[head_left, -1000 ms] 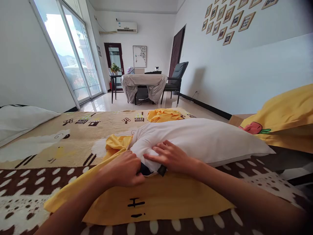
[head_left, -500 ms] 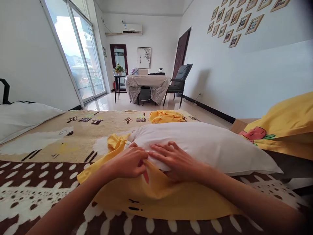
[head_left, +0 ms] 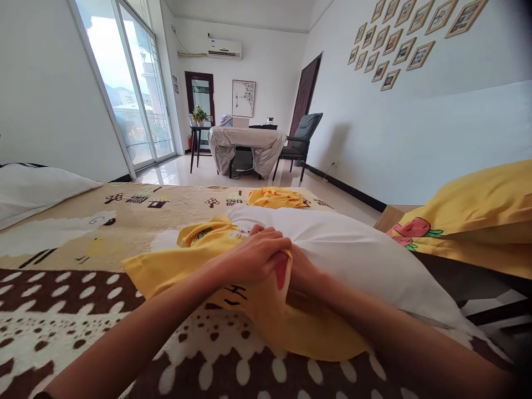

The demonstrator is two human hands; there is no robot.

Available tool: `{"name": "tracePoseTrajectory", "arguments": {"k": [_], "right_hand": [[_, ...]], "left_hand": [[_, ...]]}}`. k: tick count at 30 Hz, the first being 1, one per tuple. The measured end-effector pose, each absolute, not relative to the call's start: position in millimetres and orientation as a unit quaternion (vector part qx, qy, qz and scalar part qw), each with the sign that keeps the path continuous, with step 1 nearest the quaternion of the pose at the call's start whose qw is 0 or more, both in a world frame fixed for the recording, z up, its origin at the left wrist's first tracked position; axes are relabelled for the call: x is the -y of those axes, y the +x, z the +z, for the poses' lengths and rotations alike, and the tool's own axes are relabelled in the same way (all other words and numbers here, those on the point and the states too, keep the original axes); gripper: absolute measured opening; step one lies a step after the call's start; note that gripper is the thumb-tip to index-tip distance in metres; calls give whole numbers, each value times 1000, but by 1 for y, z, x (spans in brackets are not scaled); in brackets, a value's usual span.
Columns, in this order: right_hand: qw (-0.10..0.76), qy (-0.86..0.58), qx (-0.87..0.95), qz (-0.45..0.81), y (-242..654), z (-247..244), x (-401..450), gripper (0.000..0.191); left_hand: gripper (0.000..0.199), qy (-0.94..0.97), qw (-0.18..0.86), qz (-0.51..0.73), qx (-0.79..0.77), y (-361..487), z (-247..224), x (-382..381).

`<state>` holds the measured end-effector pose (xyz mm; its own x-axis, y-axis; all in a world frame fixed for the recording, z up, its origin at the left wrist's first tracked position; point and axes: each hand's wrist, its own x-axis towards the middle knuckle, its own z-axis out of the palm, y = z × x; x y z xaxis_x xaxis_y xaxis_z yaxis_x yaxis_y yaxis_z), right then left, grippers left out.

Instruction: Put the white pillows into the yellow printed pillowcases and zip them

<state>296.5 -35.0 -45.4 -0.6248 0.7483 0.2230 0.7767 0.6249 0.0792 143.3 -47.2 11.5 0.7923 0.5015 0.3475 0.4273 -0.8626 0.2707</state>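
My left hand point(head_left: 257, 255) is closed on the edge of a yellow pillowcase point(head_left: 183, 266) with printed strawberry and face markings. The case is drawn partway over the near left end of a white pillow point(head_left: 353, 249) lying on the bed. Beside and partly behind the left hand, my right hand point(head_left: 305, 271) reaches in at the case's opening against the pillow. Its fingers are hidden by the left hand and the cloth edge. Creases in the white pillow spread out from where the hands meet.
A patterned blanket point(head_left: 137, 233) covers the bed. Crumpled yellow cloth point(head_left: 277, 198) lies beyond the pillow, another white pillow point(head_left: 37, 188) at left. A yellow pillow with strawberries point(head_left: 482, 205) sits at right. A covered table point(head_left: 245, 138) and a dark chair point(head_left: 301, 138) stand farther off.
My left hand has moved right and slightly up, pulling the pillowcase edge farther over the pillow. My right hand, earlier flat on the pillow, is now partly hidden behind the left. The view shifted slightly.
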Motion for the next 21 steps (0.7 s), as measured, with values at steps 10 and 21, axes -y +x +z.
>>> {"name": "tracePoseTrajectory", "arguments": {"k": [10,21], "right_hand": [[29,-440,882,-168,274,-49,-1,23],[15,-491,853,-178,277,-36,-8,24]], "left_hand": [[38,775,53,242,-582,21,-76,56],[50,398,546,510,-532,70,-114,43]]}}
